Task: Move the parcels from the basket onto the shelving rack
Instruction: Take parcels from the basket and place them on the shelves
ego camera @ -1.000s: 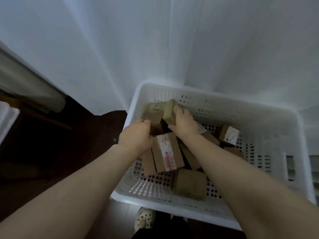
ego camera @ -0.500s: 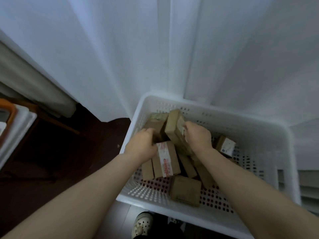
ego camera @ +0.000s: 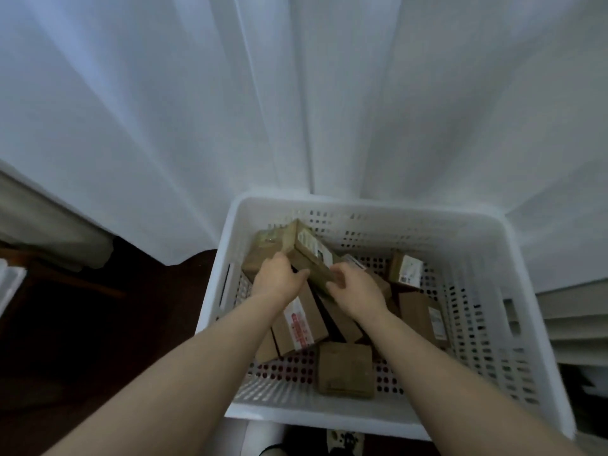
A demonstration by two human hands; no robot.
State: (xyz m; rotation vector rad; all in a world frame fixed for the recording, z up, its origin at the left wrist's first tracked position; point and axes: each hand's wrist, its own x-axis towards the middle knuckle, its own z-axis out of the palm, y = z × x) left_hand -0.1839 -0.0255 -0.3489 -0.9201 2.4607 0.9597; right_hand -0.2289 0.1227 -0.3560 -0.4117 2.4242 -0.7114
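Parcels in basket — before curtain

Both hands, left hand and right hand, grip a tilted parcel (inside the basket).

White pleated curtain fills the upper field and hangs to a dark floor. At left hangs a beige drape; at right lie pale horizontal slats. The light is dim and diffuse.

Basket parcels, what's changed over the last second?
The right hand has tilted the labelled parcel up, and the left hand has moved over to grip its left side. The white basket, the red-taped parcel and the square parcel lie as before.
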